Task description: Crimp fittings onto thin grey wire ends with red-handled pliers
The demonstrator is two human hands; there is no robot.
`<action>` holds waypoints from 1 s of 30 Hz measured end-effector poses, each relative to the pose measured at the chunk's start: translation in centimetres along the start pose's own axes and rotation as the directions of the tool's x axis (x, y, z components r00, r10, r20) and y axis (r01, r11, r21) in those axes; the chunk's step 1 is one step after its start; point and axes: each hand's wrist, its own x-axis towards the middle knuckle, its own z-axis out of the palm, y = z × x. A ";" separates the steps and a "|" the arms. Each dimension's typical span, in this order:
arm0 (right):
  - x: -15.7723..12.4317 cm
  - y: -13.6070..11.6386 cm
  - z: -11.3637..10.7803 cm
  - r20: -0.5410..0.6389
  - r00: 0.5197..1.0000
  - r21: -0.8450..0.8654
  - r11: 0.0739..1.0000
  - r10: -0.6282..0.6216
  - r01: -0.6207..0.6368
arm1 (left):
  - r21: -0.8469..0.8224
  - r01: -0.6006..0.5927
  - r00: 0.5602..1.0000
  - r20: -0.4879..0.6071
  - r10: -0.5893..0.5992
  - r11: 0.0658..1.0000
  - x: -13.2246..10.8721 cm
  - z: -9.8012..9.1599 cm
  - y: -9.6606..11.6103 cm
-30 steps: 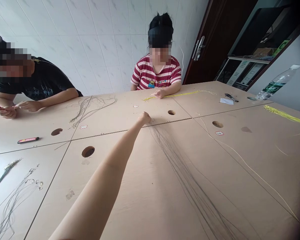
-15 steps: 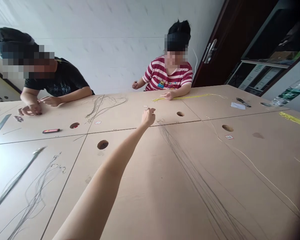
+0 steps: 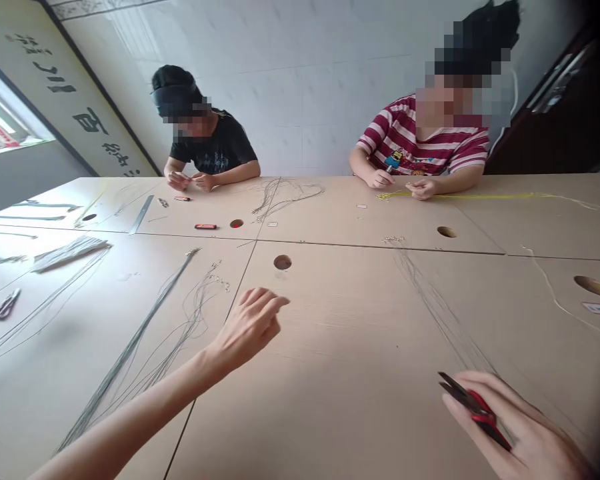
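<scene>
The left hand (image 3: 247, 327) has drawn back from twelve o'clock; the right hand (image 3: 523, 433) has entered at five o'clock, gripping red-handled snips (image 3: 473, 408).

**Matt board, thin metal, glossy red plastic**

Under my left grip (image 3: 250, 327) the desk (image 3: 360, 360) is matt, smooth tan board, like laminated wood. Left of that grip lie thin grey wires (image 3: 145, 340), metallic and dull. In my right grip (image 3: 525, 433) the small snips (image 3: 473, 407) show glossy red plastic and dark metal blades. Beyond both grips, the wall (image 3: 300, 87) is glossy white tile.
</scene>
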 end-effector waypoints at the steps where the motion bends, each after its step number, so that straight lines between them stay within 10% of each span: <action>1: 1.3 -1.3 0.2 0.052 0.997 0.017 0.998 -0.063 0.062 | 0.011 0.045 0.999 -0.029 -0.045 0.999 -1.9 -0.9 -0.8; 7: 6.5 -8.0 3.0 0.160 0.954 0.094 0.966 -0.252 0.239 | 0.027 0.481 0.860 -0.208 -0.466 0.876 -9.1 -4.8 -5.3; 13: 8.0 -10.5 6.8 0.156 0.962 0.207 0.959 -0.226 0.192 | 0.020 0.589 0.796 -0.182 -0.577 0.808 -8.2 -4.9 -9.4; 30: 5.1 -4.2 4.9 0.110 0.994 0.140 0.989 0.024 -0.039 | 0.054 0.598 0.796 0.082 -0.600 0.800 -3.8 -2.5 -16.7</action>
